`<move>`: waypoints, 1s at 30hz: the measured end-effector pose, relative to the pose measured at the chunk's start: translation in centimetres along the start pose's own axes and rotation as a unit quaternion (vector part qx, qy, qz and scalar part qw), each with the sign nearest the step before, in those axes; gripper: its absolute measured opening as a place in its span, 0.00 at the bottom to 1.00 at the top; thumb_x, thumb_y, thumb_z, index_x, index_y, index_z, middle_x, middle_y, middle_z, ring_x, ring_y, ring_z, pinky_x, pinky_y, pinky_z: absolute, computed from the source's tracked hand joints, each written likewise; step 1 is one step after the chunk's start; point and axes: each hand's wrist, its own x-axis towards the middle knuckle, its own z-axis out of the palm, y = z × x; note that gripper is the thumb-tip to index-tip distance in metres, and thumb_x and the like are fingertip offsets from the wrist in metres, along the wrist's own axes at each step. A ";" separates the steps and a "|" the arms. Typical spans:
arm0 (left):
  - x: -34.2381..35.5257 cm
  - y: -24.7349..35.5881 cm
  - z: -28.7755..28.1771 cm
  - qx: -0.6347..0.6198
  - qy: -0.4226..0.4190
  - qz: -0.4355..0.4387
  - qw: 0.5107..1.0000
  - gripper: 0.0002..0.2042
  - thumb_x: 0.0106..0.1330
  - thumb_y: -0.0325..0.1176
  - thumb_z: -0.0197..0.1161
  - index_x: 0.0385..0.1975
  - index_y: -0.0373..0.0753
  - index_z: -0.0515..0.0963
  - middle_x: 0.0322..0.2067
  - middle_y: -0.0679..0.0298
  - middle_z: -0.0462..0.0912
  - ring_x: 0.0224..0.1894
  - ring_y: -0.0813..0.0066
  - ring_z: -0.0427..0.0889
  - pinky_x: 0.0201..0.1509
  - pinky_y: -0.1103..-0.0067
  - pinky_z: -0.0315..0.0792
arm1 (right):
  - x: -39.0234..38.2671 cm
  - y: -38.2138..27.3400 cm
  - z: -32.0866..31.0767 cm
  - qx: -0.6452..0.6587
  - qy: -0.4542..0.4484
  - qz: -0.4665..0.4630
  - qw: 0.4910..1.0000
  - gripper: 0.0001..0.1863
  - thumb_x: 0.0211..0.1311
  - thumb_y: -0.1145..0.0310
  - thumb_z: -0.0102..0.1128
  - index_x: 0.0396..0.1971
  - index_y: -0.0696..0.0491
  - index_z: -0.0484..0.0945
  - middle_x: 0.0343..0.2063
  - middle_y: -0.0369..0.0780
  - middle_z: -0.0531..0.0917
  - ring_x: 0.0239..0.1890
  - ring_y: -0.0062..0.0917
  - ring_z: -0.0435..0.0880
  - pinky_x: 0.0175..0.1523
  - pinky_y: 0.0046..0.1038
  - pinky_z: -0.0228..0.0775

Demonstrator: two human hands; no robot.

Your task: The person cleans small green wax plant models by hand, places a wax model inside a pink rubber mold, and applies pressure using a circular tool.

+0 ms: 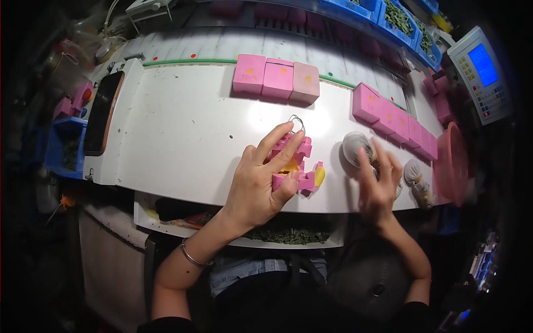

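Note:
My left hand (250, 180) is closed around a pink block-like mould (304, 145) with notched edges and a yellow inner part (290, 166). A thin wire loop (298, 120) sticks up at its far end, by my fingertips. Against the mould's right side lies a small yellow-and-pink piece (319, 176). My right hand (378, 194), slightly blurred, has its fingers apart beside a rounded grey-white bundle (355, 147), partly hidden by the fingers. Whether the fingers touch the bundle I cannot tell. To the right rests another such bundle (412, 172) with a yellowish end.
Three pink blocks (277, 77) stand at the table's back; a row of several more (391, 119) runs along the right. A phone (104, 114) lies on the left ledge. At the right are a pink basin (451, 164) and a keypad device with a blue screen (482, 72). Below is an open drawer (239, 240).

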 end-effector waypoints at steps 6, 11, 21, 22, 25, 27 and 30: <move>-1.1 0.5 1.2 0.058 0.108 0.031 0.992 0.20 0.61 0.44 0.55 0.50 0.44 0.77 0.47 0.59 0.72 0.34 0.67 0.76 0.37 0.75 0.74 | -0.7 -3.8 3.1 0.223 -0.071 0.020 0.972 0.34 0.43 0.72 0.69 0.55 0.60 0.68 0.50 0.49 0.73 0.43 0.40 0.73 0.49 0.36 0.67; -1.6 0.6 1.7 0.140 0.159 0.059 0.976 0.18 0.60 0.46 0.59 0.46 0.44 0.80 0.38 0.61 0.72 0.19 0.76 0.70 0.20 0.83 0.70 | -0.3 -4.2 4.0 0.248 -0.014 0.018 0.969 0.31 0.43 0.74 0.68 0.52 0.61 0.69 0.49 0.48 0.73 0.45 0.41 0.73 0.50 0.35 0.66; -1.7 1.9 0.0 0.181 0.090 0.037 0.979 0.22 0.55 0.45 0.65 0.48 0.42 0.78 0.41 0.59 0.70 0.16 0.81 0.62 0.18 0.84 0.63 | 1.2 -3.3 2.0 0.318 -0.032 0.092 0.943 0.22 0.44 0.69 0.69 0.42 0.56 0.75 0.37 0.44 0.75 0.39 0.35 0.75 0.41 0.32 0.69; -1.7 1.9 0.0 0.189 0.100 0.037 0.976 0.24 0.53 0.47 0.66 0.48 0.43 0.78 0.40 0.60 0.71 0.16 0.80 0.63 0.16 0.83 0.65 | 1.3 -3.1 1.6 0.288 -0.078 0.094 0.950 0.19 0.45 0.67 0.69 0.39 0.55 0.75 0.31 0.42 0.76 0.34 0.32 0.76 0.36 0.32 0.69; -1.5 2.1 0.1 0.182 0.102 0.034 0.977 0.24 0.51 0.45 0.67 0.48 0.43 0.78 0.41 0.60 0.71 0.15 0.80 0.63 0.16 0.84 0.64 | 1.1 -3.1 2.0 0.238 -0.090 0.109 0.961 0.15 0.50 0.61 0.67 0.31 0.54 0.74 0.17 0.37 0.75 0.21 0.30 0.76 0.24 0.32 0.67; -1.3 2.3 0.1 0.171 0.096 0.031 0.980 0.23 0.50 0.41 0.67 0.48 0.42 0.78 0.43 0.59 0.70 0.16 0.81 0.61 0.17 0.84 0.62 | 1.4 -3.3 2.3 0.204 -0.147 0.106 0.962 0.16 0.51 0.59 0.67 0.30 0.54 0.73 0.14 0.37 0.74 0.18 0.33 0.76 0.23 0.33 0.66; -1.2 2.0 0.3 0.158 0.106 0.026 0.981 0.21 0.48 0.40 0.66 0.44 0.43 0.80 0.42 0.60 0.72 0.13 0.80 0.64 0.15 0.82 0.66 | 1.6 -3.1 0.7 0.180 -0.200 0.105 0.957 0.21 0.52 0.61 0.65 0.40 0.57 0.72 0.26 0.41 0.76 0.25 0.35 0.78 0.27 0.32 0.69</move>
